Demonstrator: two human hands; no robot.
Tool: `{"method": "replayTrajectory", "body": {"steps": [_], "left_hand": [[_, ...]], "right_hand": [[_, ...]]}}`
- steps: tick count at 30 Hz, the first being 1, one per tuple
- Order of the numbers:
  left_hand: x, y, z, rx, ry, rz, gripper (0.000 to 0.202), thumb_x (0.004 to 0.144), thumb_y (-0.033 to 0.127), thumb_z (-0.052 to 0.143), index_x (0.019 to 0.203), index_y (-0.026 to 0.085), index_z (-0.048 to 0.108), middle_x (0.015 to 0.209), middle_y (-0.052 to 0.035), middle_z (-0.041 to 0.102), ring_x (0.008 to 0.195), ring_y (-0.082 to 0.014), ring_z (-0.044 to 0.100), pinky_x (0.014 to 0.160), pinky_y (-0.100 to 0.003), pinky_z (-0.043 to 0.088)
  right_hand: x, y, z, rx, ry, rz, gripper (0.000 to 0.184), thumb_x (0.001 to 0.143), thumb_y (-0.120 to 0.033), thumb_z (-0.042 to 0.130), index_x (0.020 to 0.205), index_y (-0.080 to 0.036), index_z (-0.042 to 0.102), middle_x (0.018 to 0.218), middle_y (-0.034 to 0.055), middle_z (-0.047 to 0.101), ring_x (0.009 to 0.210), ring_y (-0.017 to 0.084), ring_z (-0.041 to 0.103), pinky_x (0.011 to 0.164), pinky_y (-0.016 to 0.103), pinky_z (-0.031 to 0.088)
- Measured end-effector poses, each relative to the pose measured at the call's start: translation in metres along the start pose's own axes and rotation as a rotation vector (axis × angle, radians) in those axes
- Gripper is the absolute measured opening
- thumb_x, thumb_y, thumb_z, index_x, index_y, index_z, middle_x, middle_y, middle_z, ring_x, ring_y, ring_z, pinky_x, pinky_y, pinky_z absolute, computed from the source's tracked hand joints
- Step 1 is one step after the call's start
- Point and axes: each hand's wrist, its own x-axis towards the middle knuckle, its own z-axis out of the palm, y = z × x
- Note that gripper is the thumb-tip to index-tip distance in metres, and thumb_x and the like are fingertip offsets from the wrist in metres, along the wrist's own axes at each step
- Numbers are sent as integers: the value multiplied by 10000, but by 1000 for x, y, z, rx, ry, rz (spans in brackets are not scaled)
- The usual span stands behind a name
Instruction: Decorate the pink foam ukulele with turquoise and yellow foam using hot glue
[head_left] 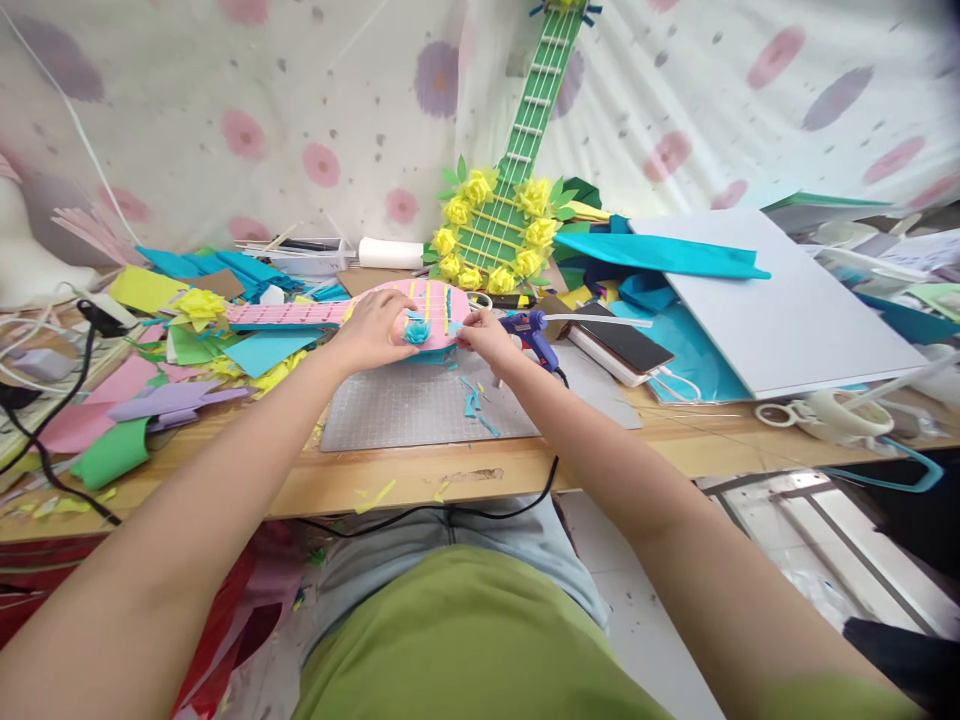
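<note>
A pink paper guitar (431,300) with yellow strips and a blue paper flower (417,331) lies on the grey cutting mat (390,405), its neck pointing left. My left hand (377,325) grips the guitar's body from the left, thumb beside the flower. At the body's right end, my right hand (486,337) is closed in a pinch on a small light-blue paper piece (455,329), held against the guitar. The fingertips partly cover that piece. Just right of this hand sits a purple-blue glue gun (532,335). Blue paper scraps (472,402) lie on the mat below.
Behind stands a green paper guitar (487,230) ringed with yellow flowers. A phone on a white box (619,345), a white board (780,310) and a cup (836,415) are at right. Coloured paper (165,400) piles up at left. A black cable (450,510) hangs along the front edge.
</note>
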Motion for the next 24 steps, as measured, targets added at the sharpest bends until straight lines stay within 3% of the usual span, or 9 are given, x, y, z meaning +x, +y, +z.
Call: {"method": "replayTrajectory", "body": {"steps": [3, 6, 10, 18, 24], "left_hand": [[7, 11, 4, 3, 34, 15, 384, 682, 378, 638, 1014, 190, 596, 1104, -89, 562, 1147, -268, 478, 1008, -403, 365], [14, 16, 5, 10, -10, -3, 241, 687, 308, 605, 898, 196, 634, 971, -71, 613, 1000, -253, 552, 908, -395, 422], [18, 14, 2, -45, -80, -61, 228, 674, 262, 566, 874, 197, 656, 796, -31, 663, 797, -205, 602, 765, -331, 452], [16, 12, 2, -117, -72, -149, 233, 656, 238, 556, 868, 193, 644, 793, -18, 678, 746, -169, 609, 682, -271, 453], [15, 13, 0, -136, -89, -187, 256, 663, 223, 563, 906, 190, 637, 826, -19, 685, 768, -171, 615, 675, -271, 447]], "right_hand": [[-10, -5, 7, -133, -120, 13, 220, 706, -66, 543, 741, -205, 376, 585, -37, 560, 516, 86, 542, 479, 177, 392], [-15, -12, 13, -179, -173, 15, 236, 692, -69, 559, 741, -204, 372, 594, -21, 574, 523, 98, 556, 445, 177, 387], [-15, -21, 16, -229, -189, 47, 217, 685, -84, 568, 733, -195, 388, 616, -5, 583, 529, 107, 555, 434, 193, 406], [-13, -30, 21, -289, -200, 85, 163, 690, -93, 574, 650, -178, 441, 625, 20, 588, 517, 109, 537, 445, 227, 433], [-14, -33, 24, -369, -223, 32, 218, 742, -265, 612, 592, -179, 480, 612, 37, 575, 517, 126, 530, 433, 239, 420]]}}
